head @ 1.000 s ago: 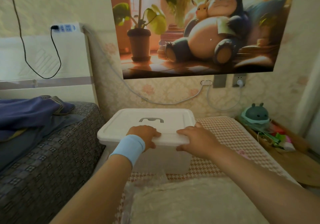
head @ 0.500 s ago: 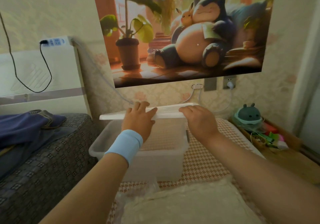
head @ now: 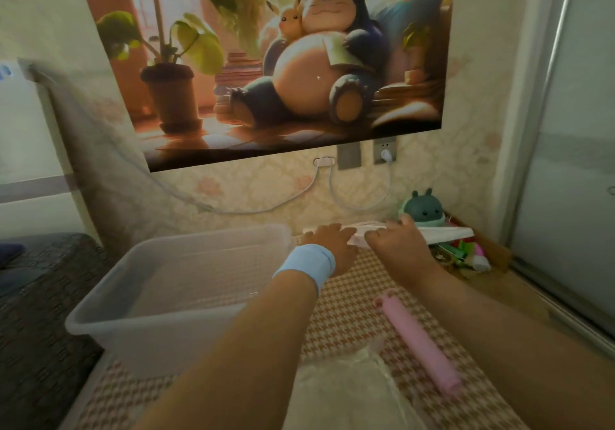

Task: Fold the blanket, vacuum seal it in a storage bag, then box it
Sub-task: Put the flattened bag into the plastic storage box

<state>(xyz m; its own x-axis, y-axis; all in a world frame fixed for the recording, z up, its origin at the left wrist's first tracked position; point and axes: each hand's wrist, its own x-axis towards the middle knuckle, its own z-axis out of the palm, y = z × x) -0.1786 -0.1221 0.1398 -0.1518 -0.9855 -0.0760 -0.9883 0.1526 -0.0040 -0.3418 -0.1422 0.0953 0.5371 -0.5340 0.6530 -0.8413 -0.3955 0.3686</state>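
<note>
Boxing step: left grip point(head: 332, 246) and right grip point(head: 399, 246) clasp the lid point(head: 446, 231), held clear of the open box point(head: 159, 339); next, the bagged blanket point(head: 349, 396) needs lifting in

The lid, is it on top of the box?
No, the left hand and right hand hold the lid off to the side of the open box.

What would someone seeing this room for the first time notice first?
The large cartoon poster of a sleeping round creature fills the upper middle of the view. Below it, the clear plastic storage box stands open on the left, while the left hand and right hand hold its flat white lid off to the right.
</note>
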